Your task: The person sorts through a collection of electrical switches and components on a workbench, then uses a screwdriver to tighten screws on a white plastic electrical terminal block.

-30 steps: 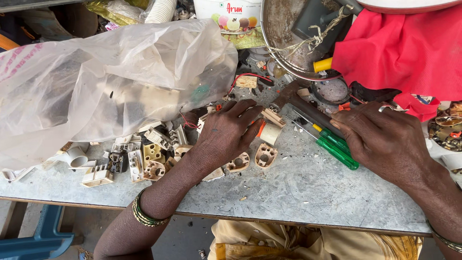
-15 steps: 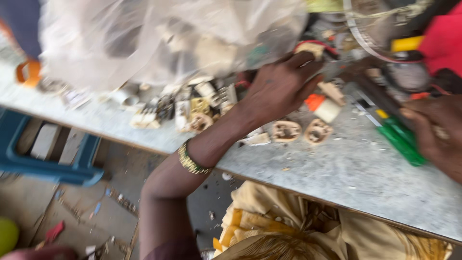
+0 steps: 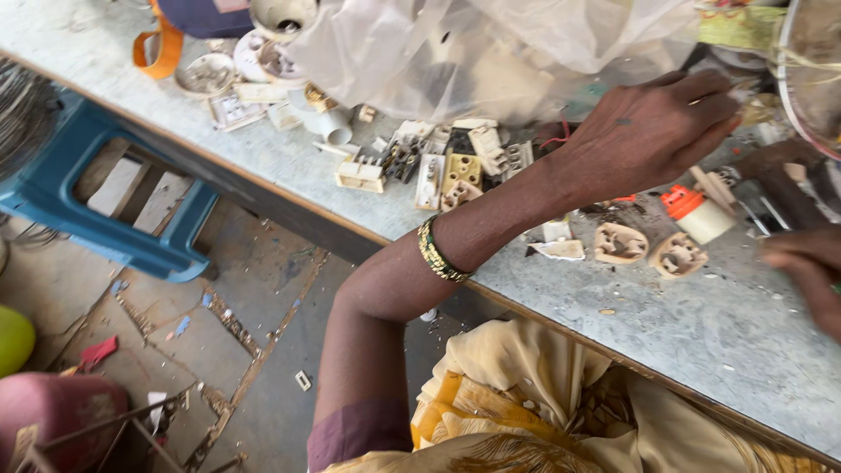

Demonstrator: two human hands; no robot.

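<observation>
A grey, speckled stone-topped table [image 3: 701,342] carries a scatter of small parts: a heap of cream and yellow plastic switch and socket pieces [image 3: 447,162] lies near the middle, round white ceiling fittings [image 3: 254,57] sit toward the far left, and a large crumpled clear plastic bag [image 3: 491,48] rises behind them, covering the far side of the table. A blue plastic stool [image 3: 105,193] stands on the floor beside the table edge. The left hand [image 3: 653,131], with a green and gold bangle [image 3: 435,251] on the wrist, reaches across the table to the foot of the bag; its fingers [image 3: 710,101] are curled close together at something small, though what they pinch cannot be told. Just below that hand lie two beige round socket bases [image 3: 648,250], side by side and apart from the fingers, with an orange-capped white cylinder [image 3: 696,215] next to them. The right hand [image 3: 810,271] is blurred at the frame's right edge; its grip cannot be told.
</observation>
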